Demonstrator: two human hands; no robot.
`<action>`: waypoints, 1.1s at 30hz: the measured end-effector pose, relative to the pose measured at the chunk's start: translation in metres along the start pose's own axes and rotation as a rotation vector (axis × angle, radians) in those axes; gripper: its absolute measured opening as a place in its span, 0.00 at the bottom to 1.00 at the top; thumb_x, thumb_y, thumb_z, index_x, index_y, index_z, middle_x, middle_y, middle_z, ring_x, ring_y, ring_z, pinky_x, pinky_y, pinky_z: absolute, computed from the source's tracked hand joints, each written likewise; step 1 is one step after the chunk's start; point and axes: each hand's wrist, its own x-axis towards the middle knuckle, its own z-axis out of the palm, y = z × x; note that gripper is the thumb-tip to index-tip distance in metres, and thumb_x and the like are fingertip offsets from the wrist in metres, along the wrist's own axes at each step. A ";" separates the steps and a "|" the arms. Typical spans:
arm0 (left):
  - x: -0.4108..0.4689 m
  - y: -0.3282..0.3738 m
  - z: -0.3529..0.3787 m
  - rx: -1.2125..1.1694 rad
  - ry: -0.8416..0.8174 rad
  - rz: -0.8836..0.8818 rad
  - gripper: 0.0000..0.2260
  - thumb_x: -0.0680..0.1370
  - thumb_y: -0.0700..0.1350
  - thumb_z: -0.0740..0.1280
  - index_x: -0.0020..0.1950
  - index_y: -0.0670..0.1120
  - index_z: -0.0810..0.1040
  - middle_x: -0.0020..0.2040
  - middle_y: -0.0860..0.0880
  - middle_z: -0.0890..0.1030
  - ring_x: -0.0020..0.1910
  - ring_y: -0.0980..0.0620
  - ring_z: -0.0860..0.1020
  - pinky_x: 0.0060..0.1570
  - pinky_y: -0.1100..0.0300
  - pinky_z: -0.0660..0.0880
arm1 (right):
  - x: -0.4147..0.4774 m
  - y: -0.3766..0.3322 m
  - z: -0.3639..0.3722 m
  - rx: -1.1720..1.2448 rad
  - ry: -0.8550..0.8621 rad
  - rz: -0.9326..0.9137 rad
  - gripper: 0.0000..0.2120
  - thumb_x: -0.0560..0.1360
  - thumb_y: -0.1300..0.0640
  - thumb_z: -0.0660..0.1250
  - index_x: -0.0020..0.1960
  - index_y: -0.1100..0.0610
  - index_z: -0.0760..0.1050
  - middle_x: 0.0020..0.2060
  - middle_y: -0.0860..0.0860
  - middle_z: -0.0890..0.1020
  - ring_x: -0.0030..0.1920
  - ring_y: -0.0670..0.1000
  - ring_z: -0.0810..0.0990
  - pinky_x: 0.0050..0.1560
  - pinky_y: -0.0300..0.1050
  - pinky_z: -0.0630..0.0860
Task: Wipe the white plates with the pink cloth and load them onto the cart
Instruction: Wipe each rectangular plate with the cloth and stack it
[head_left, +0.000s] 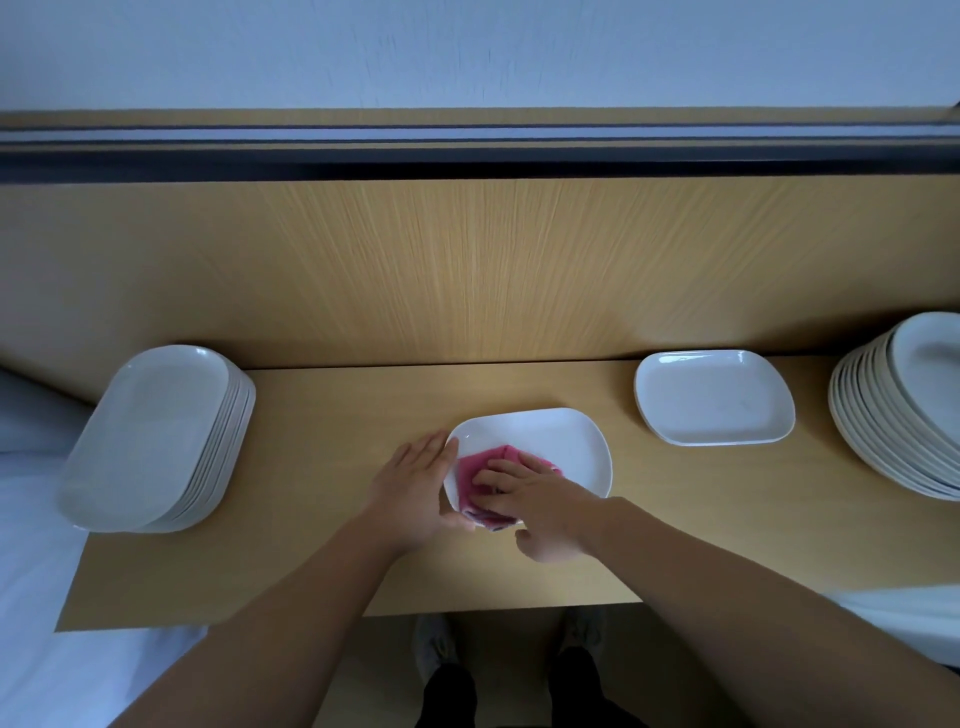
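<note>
Wiping underway: right hand (530, 501) presses pink cloth (480, 465) flat-fingered onto white plate (566, 441); left hand (415, 483), uncurled, braces its rim. Next likely needs a lifting grip.

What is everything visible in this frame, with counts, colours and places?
plate being wiped: one, white, table centre, under the cloth
cloth: one, pink, folded, on that plate
left plate stack: one stack, white, table's left end
right plate stack: one stack, white, table's far right, cut by the frame
separate plate: one, perhaps two stacked, white, right of centre
table: one, light wood
shoes: two, pale, on the floor below the table
left hand: one, flat against the wiped plate's left rim
right hand: one, fingers pressing the cloth
</note>
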 end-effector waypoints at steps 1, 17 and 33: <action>0.000 0.000 0.000 -0.001 -0.001 0.000 0.56 0.57 0.77 0.45 0.79 0.47 0.46 0.80 0.49 0.48 0.78 0.52 0.46 0.74 0.57 0.41 | -0.006 0.004 0.003 0.013 0.004 -0.017 0.29 0.77 0.57 0.61 0.76 0.46 0.59 0.77 0.46 0.56 0.77 0.48 0.45 0.75 0.48 0.37; -0.005 0.000 -0.007 0.014 -0.079 -0.003 0.50 0.67 0.73 0.58 0.79 0.49 0.42 0.79 0.48 0.42 0.78 0.51 0.40 0.73 0.57 0.38 | -0.066 0.062 0.005 -0.090 0.163 0.000 0.18 0.75 0.65 0.63 0.59 0.47 0.79 0.58 0.46 0.78 0.60 0.51 0.73 0.54 0.47 0.74; 0.001 0.011 0.000 0.105 -0.098 0.252 0.28 0.81 0.54 0.59 0.78 0.46 0.55 0.79 0.52 0.49 0.77 0.58 0.46 0.69 0.67 0.34 | -0.026 0.079 -0.010 -0.133 0.220 0.163 0.13 0.77 0.60 0.62 0.57 0.51 0.79 0.61 0.48 0.77 0.69 0.52 0.67 0.65 0.47 0.66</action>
